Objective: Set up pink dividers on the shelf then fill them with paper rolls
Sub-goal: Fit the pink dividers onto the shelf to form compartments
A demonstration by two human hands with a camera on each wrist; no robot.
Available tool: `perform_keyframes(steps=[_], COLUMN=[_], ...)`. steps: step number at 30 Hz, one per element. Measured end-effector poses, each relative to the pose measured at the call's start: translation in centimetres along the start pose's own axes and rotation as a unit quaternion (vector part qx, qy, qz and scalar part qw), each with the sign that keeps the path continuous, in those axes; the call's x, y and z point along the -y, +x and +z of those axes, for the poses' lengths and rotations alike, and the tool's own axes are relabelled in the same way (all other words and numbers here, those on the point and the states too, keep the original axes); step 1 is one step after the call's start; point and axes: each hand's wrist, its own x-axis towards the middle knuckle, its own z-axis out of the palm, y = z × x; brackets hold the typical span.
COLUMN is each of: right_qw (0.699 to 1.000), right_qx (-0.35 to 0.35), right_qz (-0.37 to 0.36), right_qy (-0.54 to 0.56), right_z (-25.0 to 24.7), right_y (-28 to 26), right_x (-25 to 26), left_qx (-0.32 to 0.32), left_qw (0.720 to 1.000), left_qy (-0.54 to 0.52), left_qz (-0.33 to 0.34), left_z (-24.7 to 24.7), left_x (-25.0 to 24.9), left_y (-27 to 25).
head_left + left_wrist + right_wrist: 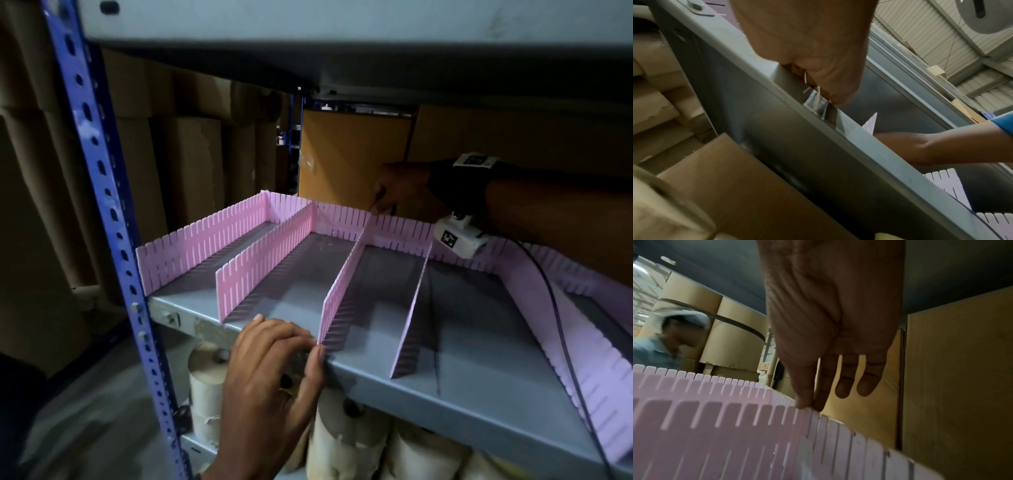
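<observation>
As right hand pinches divider (top, rear)

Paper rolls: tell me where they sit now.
Head view, bottom centre: the paper rolls stand on the lower level, beneath the grey shelf, partly behind the left hand.

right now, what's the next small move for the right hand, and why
Probably press the middle divider down into a slot of the back strip: the right hand pinches its rear top at that joint, and the left hand steadies its front end.
</observation>
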Motion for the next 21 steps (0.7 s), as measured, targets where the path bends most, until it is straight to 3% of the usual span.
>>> perform_keyframes(steps=[21], right_qw=[1.000], right_qx=[0.020], right_qz=[-0.009], right_qy=[0.007], right_z=[0.11], right_y=[-0.03], right_x=[-0.62], left_qx=[-0.021], left_qw=[1.000], left_qy=[-0.006], left_qz=[0.007], left_z=[0.76], left_x=[0.12], left_y=[-0.61])
